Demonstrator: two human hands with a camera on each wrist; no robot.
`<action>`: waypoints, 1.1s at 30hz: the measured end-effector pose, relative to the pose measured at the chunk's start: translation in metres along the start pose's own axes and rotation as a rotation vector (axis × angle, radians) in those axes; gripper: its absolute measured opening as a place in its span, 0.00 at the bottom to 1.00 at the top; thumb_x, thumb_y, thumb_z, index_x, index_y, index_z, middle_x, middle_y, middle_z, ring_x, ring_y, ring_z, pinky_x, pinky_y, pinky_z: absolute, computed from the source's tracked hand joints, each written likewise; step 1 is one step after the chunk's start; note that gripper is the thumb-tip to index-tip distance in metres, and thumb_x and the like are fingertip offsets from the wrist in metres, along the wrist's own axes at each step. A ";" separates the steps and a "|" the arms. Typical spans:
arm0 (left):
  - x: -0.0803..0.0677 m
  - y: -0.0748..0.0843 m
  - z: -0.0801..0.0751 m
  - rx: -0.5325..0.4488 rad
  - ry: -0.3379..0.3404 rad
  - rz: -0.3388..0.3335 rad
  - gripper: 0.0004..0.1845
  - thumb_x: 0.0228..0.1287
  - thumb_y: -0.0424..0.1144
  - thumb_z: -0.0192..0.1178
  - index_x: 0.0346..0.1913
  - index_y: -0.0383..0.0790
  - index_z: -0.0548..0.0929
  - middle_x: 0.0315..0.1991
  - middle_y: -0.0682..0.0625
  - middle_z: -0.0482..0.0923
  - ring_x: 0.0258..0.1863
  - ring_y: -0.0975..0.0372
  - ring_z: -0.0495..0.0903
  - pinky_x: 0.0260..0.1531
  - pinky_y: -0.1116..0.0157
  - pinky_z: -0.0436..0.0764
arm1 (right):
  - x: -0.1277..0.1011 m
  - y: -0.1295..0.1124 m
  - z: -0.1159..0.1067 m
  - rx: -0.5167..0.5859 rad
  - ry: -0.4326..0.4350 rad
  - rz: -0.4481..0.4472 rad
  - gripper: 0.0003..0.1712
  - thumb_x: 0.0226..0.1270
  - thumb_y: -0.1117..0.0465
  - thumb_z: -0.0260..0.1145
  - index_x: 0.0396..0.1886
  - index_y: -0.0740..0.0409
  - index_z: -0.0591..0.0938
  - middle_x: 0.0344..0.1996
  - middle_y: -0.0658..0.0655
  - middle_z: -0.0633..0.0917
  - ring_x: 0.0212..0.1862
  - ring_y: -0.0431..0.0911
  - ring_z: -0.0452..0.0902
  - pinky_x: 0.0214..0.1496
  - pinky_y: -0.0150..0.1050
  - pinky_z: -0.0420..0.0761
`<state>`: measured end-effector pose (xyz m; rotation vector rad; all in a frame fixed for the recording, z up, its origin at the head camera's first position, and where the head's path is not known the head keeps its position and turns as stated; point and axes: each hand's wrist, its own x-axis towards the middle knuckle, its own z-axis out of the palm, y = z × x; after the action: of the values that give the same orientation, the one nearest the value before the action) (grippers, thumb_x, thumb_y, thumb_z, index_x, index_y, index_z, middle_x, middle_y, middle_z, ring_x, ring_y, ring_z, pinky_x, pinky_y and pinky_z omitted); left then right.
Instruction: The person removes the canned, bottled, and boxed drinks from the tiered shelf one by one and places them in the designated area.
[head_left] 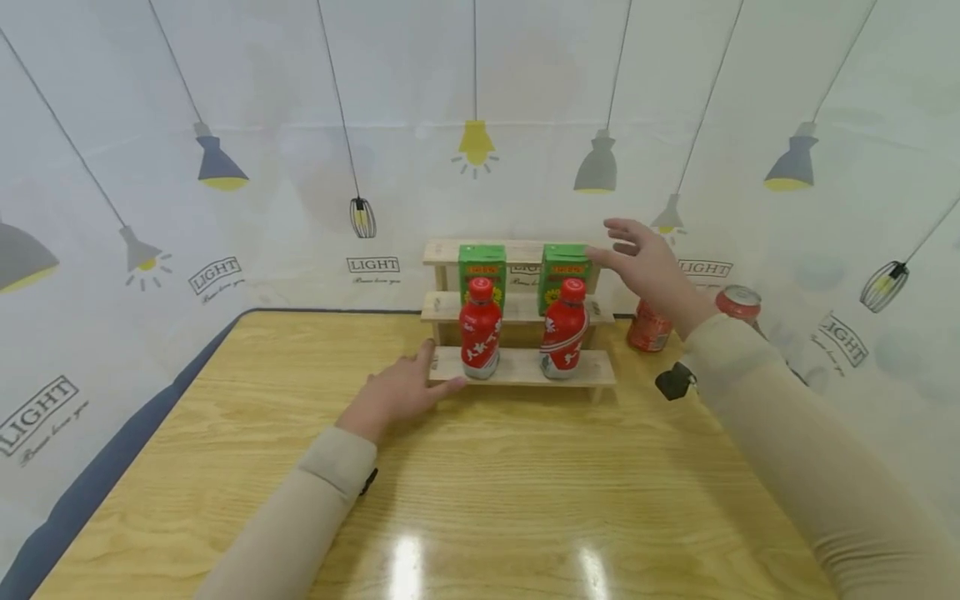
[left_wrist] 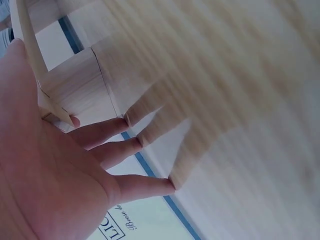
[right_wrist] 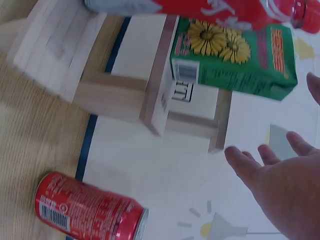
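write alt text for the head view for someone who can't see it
A person's left hand rests against the left end of a small three-tier wooden shelf on a wooden table, while the right hand hovers open by the right green carton. Two red bottles stand on the bottom tier; two red cans sit to the right.

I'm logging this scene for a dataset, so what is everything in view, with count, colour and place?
wooden stepped shelf: 1, pale wood, three tiers, at the back of the table
red bottles: 2, red with red caps, upright on the lowest tier
green cartons: 2, green with sunflower print, on the middle tier behind the bottles
red cans: 2, red, on the table right of the shelf
table: 1, light wood grain
backdrop: 1, white with lamp drawings, behind the table
left hand: open, fingers touching the shelf's left end
right hand: open, raised beside the right carton, holding nothing
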<state>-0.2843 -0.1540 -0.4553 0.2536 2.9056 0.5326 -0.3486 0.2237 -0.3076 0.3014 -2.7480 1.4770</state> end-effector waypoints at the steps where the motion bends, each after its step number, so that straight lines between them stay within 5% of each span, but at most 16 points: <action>1: 0.000 0.000 0.000 0.004 0.004 0.000 0.68 0.58 0.91 0.37 0.88 0.48 0.42 0.81 0.38 0.67 0.82 0.39 0.64 0.71 0.20 0.58 | 0.000 -0.002 0.003 0.007 -0.022 -0.009 0.51 0.74 0.35 0.67 0.87 0.46 0.57 0.86 0.59 0.60 0.86 0.60 0.56 0.83 0.67 0.63; 10: 0.000 0.003 0.001 0.040 0.028 0.008 0.67 0.59 0.91 0.37 0.88 0.46 0.45 0.78 0.37 0.71 0.79 0.40 0.69 0.70 0.25 0.68 | 0.001 -0.003 0.020 0.192 -0.105 0.035 0.49 0.77 0.38 0.66 0.87 0.51 0.58 0.83 0.65 0.64 0.80 0.59 0.68 0.83 0.58 0.70; 19: 0.002 0.000 0.003 0.050 0.042 0.009 0.69 0.56 0.93 0.35 0.88 0.46 0.48 0.76 0.37 0.74 0.75 0.40 0.74 0.67 0.30 0.76 | 0.006 0.005 0.026 0.327 -0.148 0.087 0.46 0.79 0.38 0.63 0.85 0.55 0.60 0.81 0.61 0.66 0.78 0.57 0.68 0.76 0.60 0.77; 33: 0.001 -0.001 0.002 0.041 0.043 0.008 0.67 0.57 0.92 0.36 0.88 0.47 0.47 0.75 0.38 0.75 0.77 0.40 0.72 0.70 0.28 0.71 | 0.005 0.011 0.024 0.295 -0.143 0.074 0.45 0.78 0.37 0.64 0.86 0.50 0.62 0.82 0.57 0.68 0.80 0.55 0.68 0.72 0.58 0.82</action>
<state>-0.2844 -0.1537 -0.4575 0.2631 2.9612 0.4869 -0.3532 0.2084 -0.3295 0.3231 -2.6652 1.9575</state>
